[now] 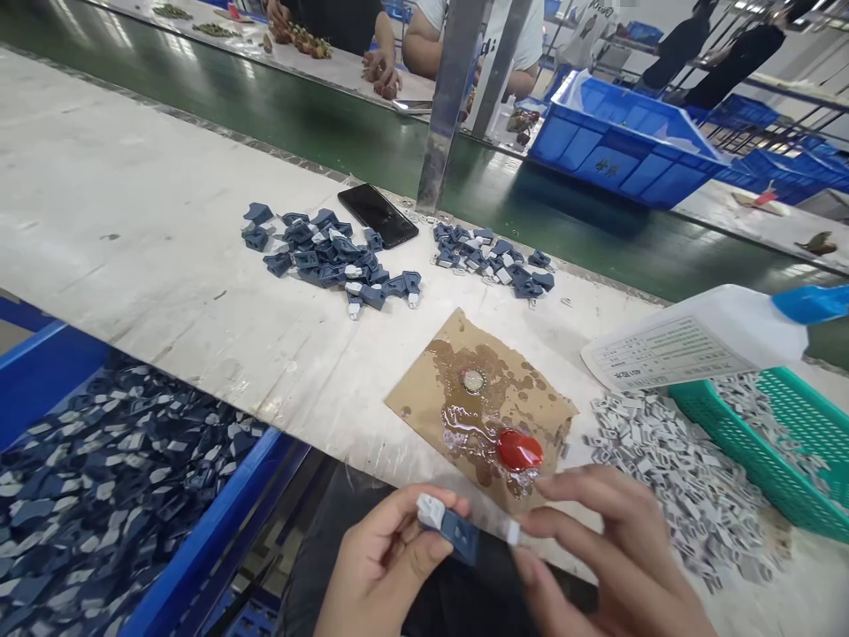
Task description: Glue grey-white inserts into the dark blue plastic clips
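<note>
Head view, blue clip [457, 533] pinched between left hand [381, 575], right hand [610, 566]

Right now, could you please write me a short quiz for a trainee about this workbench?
1. True or false: the black phone lies between the two heaps of blue parts on the table.
2. What does the left hand hold?
A. a red cap
B. a blue part with a pale end
C. the phone
3. Fill in: the red cap sits on a stained piece of ____.

Key:
1. True. The left heap and the right heap flank it.
2. B. The blue part; the right hand fingers touch its white tip.
3. Cardboard.
</note>
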`<state>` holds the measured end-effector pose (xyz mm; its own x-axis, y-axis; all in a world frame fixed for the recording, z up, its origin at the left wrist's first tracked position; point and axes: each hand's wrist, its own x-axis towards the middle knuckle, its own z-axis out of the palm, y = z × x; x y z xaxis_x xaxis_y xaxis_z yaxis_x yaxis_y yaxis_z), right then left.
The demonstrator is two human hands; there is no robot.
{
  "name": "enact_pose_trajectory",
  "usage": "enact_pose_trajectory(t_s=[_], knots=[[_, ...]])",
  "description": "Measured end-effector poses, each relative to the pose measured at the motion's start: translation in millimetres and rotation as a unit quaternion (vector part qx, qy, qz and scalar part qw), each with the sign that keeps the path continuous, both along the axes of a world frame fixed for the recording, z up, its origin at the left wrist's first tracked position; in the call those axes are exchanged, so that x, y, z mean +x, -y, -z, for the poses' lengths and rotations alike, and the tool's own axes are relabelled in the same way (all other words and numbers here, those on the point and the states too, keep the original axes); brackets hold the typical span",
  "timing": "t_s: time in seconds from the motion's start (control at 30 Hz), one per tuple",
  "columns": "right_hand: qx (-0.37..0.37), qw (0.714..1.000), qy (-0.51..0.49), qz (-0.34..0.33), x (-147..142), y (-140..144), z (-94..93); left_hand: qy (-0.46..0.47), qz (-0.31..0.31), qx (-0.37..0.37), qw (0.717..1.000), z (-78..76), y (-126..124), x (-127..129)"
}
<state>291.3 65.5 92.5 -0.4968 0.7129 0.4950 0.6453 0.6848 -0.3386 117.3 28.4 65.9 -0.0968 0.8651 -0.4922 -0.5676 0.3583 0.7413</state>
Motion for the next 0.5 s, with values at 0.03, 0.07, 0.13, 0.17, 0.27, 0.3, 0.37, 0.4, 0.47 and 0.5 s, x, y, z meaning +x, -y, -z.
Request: enact_pose_trajectory(t_s=[0.03,0.07,0.13,0.17,0.27,0.3,0.37,0.4,0.47,0.5], knots=[[-0.014,1.000,-0.021,-0.005,-5,2,3.7,-0.012,0.003,0.008,1.000,-1.5,0,1],[-0.025,0.999,-0.035,-0.004,-9,3,7.4,-0.023,0.006,0.017,1.000,-3.2,0,2],[-0.030,0.999,-0.043,-0.007,-15,4,12.7,-0.037,0.007,0.032,0.999,-6.4,-1,2],[-0.026,0.999,-0.046,-0.004,-17,4,13.8,-0.041,0.008,0.039,0.998,-7.4,-1,2],[-0.018,0.999,-0.042,-0.010,-18,2,11.4,-0.044,0.011,0.053,0.998,-8.0,-1,2],[-0.017,0.999,-0.038,-0.017,-18,1,9.9,-0.047,0.011,0.056,0.997,-7.5,-1,2],[-0.020,0.998,-0.037,-0.036,-16,0,8.7,-0.061,0.009,0.058,0.996,-6.7,0,3],[-0.029,0.997,-0.046,-0.047,-15,1,9.8,-0.068,0.006,0.056,0.996,-6.6,1,3],[-0.104,0.988,-0.103,-0.053,-14,3,15.8,-0.079,0.002,0.054,0.995,-7.6,3,4],[-0.176,0.971,-0.155,-0.045,-14,5,20.2,-0.081,-0.001,0.059,0.995,-8.7,3,5]])
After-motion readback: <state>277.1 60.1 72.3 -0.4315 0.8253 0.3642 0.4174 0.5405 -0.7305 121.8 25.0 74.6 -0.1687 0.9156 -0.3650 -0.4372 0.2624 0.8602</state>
